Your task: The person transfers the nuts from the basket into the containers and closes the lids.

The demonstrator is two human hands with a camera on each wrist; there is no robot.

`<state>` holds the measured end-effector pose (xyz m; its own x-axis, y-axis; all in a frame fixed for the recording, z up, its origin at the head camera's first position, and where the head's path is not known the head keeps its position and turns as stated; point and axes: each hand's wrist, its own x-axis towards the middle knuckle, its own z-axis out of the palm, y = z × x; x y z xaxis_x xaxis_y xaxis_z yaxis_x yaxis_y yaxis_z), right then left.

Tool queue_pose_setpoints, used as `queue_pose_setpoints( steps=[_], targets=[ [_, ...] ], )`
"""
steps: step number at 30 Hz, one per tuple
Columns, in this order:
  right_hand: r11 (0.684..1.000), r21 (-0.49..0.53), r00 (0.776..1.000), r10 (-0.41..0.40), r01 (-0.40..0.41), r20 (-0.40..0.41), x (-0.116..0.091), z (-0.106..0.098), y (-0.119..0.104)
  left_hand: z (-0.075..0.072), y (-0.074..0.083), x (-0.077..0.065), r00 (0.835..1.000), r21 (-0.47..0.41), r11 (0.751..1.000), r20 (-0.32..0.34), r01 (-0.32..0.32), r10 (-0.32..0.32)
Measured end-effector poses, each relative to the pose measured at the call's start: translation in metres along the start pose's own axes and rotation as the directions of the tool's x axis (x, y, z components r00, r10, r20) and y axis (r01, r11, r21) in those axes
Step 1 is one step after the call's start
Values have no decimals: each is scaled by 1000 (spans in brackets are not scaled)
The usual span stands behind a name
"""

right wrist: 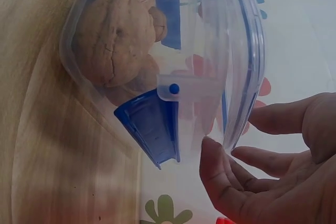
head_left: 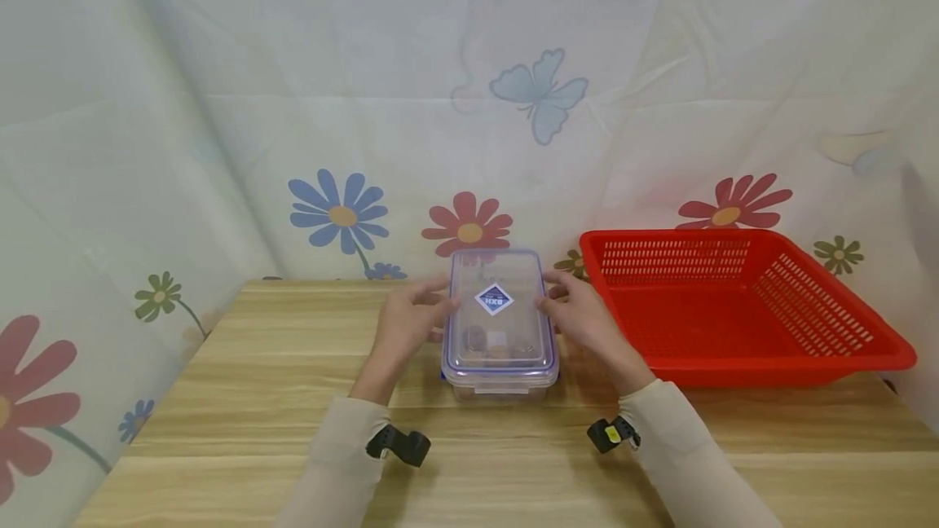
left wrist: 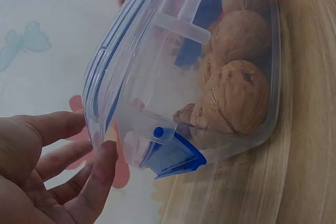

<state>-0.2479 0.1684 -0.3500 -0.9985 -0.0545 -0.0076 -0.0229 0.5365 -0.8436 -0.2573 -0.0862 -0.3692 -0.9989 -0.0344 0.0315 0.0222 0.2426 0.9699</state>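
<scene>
A clear plastic food container (head_left: 469,392) with walnuts (left wrist: 239,98) inside stands on the table. Its clear lid (head_left: 469,271), with a blue seal and a diamond-shaped label, lies over the top. My left hand (head_left: 411,318) pinches the lid's left edge, thumb above and fingers at the rim. On the opposite edge my right hand (head_left: 584,318) pinches the lid the same way. A blue clip (left wrist: 173,153) hangs unfastened in the left wrist view, and another blue clip (right wrist: 155,127) sticks out in the right wrist view. Whether the lid is fully seated I cannot tell.
To the right stands a red plastic basket (head_left: 763,371) with slotted sides, close to my right hand. The wood-grain table (head_left: 242,430) ends at a flower-patterned curtain (head_left: 411,137) behind and to the left.
</scene>
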Motion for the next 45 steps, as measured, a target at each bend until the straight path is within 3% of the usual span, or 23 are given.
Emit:
queue_pose_setpoints(
  steps=[13, 21, 30, 45],
  targets=[
    [999, -49, 1000, 20, -20, 5, -1, 6, 2, 1, -3, -2, 1000, 61, 998, -20, -21, 23],
    [999, -45, 1000, 1, -2, -11, 2, 13, 1, -4, -5, 0, 999, 94, 996, -38, 5, -1],
    [996, -28, 997, -80, 79, -21, 3, 16, 3, -9, -5, 0, 999, 109, 994, -24, 24, -21],
    [995, -65, 997, -77, 75, -27, 4, 17, 7, -8, -4, 1, 999, 84, 996, 16, 38, -39]
  ],
)
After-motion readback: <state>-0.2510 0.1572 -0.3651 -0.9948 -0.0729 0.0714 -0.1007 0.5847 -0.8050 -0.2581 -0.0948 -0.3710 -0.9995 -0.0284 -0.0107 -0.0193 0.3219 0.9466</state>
